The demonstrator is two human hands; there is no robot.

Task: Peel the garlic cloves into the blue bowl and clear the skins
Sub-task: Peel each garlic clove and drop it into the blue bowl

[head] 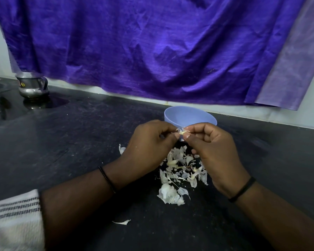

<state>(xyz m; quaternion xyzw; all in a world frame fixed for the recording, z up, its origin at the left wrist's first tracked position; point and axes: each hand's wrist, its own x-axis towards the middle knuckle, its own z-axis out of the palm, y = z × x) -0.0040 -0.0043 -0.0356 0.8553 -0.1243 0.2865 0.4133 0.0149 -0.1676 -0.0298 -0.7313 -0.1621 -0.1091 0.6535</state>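
- Both hands meet in front of the blue bowl [189, 115], left hand [149, 140] and right hand [213, 142] fingertip to fingertip.
- Between them sits a garlic clove [183, 132], pinched from both sides (a scrap of skin sticks up off it).
- The bowl stands on the dark desk [80, 133] just beyond the knuckles; its contents can't be seen.
- Under and between the wrists, a heap of papery skins [179, 171] lies scattered.
- Far off past the left hand, a steel jug [32, 85].
- Purple cloth [152, 48] hangs behind it all.

blue bowl [188, 115], purple cloth [152, 48]
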